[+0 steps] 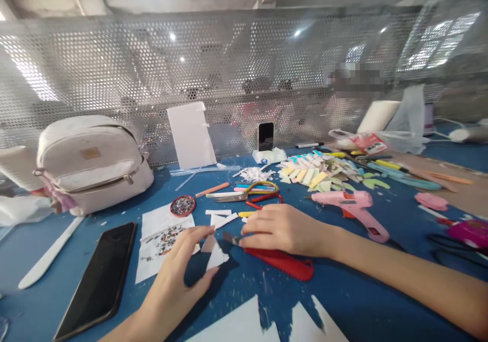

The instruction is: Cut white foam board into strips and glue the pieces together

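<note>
Where the left hand [175,273] faces the right hand [284,230]: a small, creased white paper scrap [217,258] sits between them, low over the blue bench [160,192].
Left grip: curved wide like a C, fingertip at the scrap's far corner and thumb at its near corner, pinching it between them as far as I can see from here.
Right grip: fingers curled over the front of a craft knife with a long red plastic handle [280,265]; its thumb is hidden from me.
Knife line: long axis slanting from the dull blade, at upper left, to the handle's butt, at lower right; the blade points toward the scrap, near its right side.
Scrap: left of the right grip and inside the left one, so the left hand is nearer; its length runs from fingertip to thumb, roughly across the blade's line.
White strips: narrow paper strips [226,221] lie just beyond the left fingertips.
Near edge: a large white sheet with ragged edges [236,327] lies below both hands.
</note>
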A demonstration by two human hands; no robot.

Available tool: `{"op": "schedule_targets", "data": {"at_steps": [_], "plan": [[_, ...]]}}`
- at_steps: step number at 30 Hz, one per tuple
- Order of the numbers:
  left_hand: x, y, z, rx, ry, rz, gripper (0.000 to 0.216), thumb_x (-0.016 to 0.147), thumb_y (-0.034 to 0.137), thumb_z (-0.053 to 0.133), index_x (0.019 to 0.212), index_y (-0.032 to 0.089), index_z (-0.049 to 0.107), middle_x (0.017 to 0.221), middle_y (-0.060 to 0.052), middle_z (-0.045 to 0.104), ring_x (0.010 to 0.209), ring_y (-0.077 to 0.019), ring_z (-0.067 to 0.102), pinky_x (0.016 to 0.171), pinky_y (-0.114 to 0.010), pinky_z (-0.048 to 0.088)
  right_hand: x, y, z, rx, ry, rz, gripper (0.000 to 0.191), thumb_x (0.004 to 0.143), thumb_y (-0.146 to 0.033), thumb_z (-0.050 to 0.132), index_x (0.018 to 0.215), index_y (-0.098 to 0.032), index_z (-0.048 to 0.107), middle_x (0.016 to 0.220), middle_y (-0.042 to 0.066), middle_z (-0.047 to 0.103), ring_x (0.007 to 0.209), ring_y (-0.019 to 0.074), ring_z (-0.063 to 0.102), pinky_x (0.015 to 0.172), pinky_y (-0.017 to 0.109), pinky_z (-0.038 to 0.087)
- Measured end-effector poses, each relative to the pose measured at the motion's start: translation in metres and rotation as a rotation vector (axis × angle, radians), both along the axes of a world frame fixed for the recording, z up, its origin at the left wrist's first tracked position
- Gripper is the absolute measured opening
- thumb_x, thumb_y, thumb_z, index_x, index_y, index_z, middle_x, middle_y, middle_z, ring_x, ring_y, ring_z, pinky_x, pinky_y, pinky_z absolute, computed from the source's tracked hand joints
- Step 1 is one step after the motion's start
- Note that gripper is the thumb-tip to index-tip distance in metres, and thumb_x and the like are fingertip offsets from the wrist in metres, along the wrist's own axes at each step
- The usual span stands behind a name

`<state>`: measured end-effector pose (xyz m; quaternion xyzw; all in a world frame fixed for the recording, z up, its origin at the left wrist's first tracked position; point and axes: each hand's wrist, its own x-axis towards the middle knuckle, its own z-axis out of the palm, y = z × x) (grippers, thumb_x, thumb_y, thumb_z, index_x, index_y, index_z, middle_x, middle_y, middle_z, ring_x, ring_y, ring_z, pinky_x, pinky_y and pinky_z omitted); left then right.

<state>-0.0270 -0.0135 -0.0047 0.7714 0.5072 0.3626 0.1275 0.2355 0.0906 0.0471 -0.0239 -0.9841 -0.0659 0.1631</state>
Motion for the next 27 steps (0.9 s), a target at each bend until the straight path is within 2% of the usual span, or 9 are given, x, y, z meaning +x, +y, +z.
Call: {"op": "schedule_targets", "data": {"at_steps": [3,5,8,12,16,21,24,27], "plan": [[-0.001,-0.001,-0.001,0.026,-0.033,0.001,0.052,0.088,0.022,0.063,0.133,0.034,0.041,0.126,-0.004,0.059,0.115,-0.0238,0.058,0.098,-0.036,0.047,-0.013,-0.014,0.014,-0.443,0.015,-0.206,0.016,0.100,-0.028,0.054,0.106,-0.019,0.065,0.103,0.003,0.070,0.093,0.0173,0.063,0.081,0.028,0.045],[-0.003,-0.002,-0.002,0.059,-0.037,-0.014,0.054,0.087,0.023,0.065,0.134,0.033,0.040,0.125,-0.005,0.060,0.113,-0.0234,0.059,0.096,-0.035,0.048,-0.027,-0.025,0.018,-0.701,0.001,-0.328,0.018,0.094,-0.036,0.063,0.100,-0.020,0.066,0.092,0.001,0.070,0.079,0.0152,0.063,0.067,0.023,0.044],[-0.004,-0.004,-0.002,0.094,-0.040,-0.015,0.053,0.087,0.023,0.067,0.132,0.032,0.042,0.122,-0.005,0.062,0.109,-0.0225,0.061,0.094,-0.034,0.048,-0.044,-0.035,0.011,-0.955,0.031,-0.329,0.014,0.090,-0.033,0.067,0.088,-0.019,0.066,0.080,-0.001,0.066,0.070,0.0127,0.059,0.062,0.020,0.041],[-0.003,-0.005,0.000,0.092,-0.099,0.033,0.047,0.087,0.022,0.066,0.128,0.031,0.047,0.120,-0.004,0.062,0.104,-0.0216,0.061,0.091,-0.034,0.048,-0.053,-0.036,-0.004,-1.217,0.143,-0.282,0.009,0.092,-0.024,0.061,0.087,-0.017,0.061,0.071,-0.002,0.060,0.066,0.0118,0.058,0.062,0.020,0.043],[-0.002,-0.002,0.003,0.076,-0.080,-0.025,0.044,0.086,0.020,0.067,0.126,0.029,0.050,0.115,-0.005,0.063,0.105,-0.0234,0.061,0.092,-0.036,0.049,-0.054,-0.038,-0.007,-1.315,0.203,-0.246,0.008,0.089,-0.023,0.061,0.085,-0.016,0.060,0.070,-0.002,0.058,0.063,0.0113,0.056,0.059,0.020,0.042],[-0.001,0.000,0.005,-0.037,-0.156,-0.059,0.043,0.083,0.019,0.070,0.122,0.029,0.055,0.111,-0.005,0.065,0.105,-0.0252,0.062,0.092,-0.040,0.049,-0.057,-0.043,-0.007,-1.266,0.225,-0.237,0.004,0.087,-0.013,0.059,0.084,-0.015,0.060,0.068,-0.003,0.057,0.061,0.0098,0.052,0.055,0.019,0.038],[0.001,0.002,0.001,-0.193,-0.425,-0.101,0.045,0.079,0.021,0.076,0.120,0.029,0.059,0.115,-0.004,0.067,0.110,-0.0247,0.062,0.097,-0.039,0.048,-0.056,-0.042,-0.007,-1.246,0.233,-0.227,0.005,0.088,-0.013,0.059,0.086,-0.016,0.062,0.069,-0.003,0.058,0.063,0.0106,0.054,0.058,0.020,0.040],[0.002,0.006,-0.004,-0.362,-0.802,-0.259,0.049,0.077,0.026,0.081,0.121,0.029,0.060,0.120,-0.005,0.068,0.115,-0.0233,0.062,0.100,-0.033,0.048,-0.053,-0.039,-0.003,-1.161,0.308,-0.270,0.005,0.090,-0.018,0.061,0.087,-0.016,0.064,0.074,-0.002,0.063,0.066,0.0111,0.056,0.061,0.020,0.042]]}}
